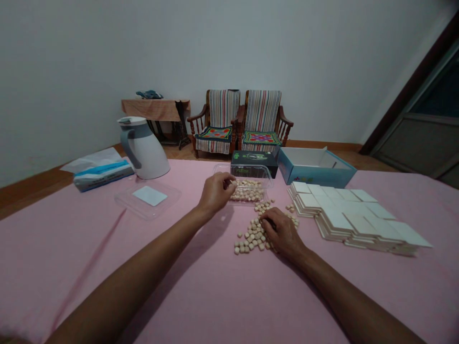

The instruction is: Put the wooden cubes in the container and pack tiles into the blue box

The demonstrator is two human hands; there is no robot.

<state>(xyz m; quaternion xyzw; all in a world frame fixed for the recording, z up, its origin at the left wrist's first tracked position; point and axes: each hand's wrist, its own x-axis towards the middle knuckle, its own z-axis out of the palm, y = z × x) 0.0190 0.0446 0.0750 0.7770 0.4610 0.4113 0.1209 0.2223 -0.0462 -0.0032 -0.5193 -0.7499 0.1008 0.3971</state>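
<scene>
My left hand (216,192) is at the left rim of a clear plastic box (268,185), its fingers drawn together; anything between them is too small to make out. Inside the box lies a heap of small wooden cubes (248,192). My right hand (283,232) rests low over loose wooden cubes (255,235) spread on the pink tablecloth (201,291). Its fingers curl down among them, so the fingertips and whatever they pinch are hidden. A short row of cubes sits at the near left of the pile.
Stacks of pale square tiles (344,210) stand to the right. Behind are a blue open box (315,167) and a black box (254,162). On the left lie a clear lid (124,203) with a white label, a tissue pack (103,176) and a white jug (147,150).
</scene>
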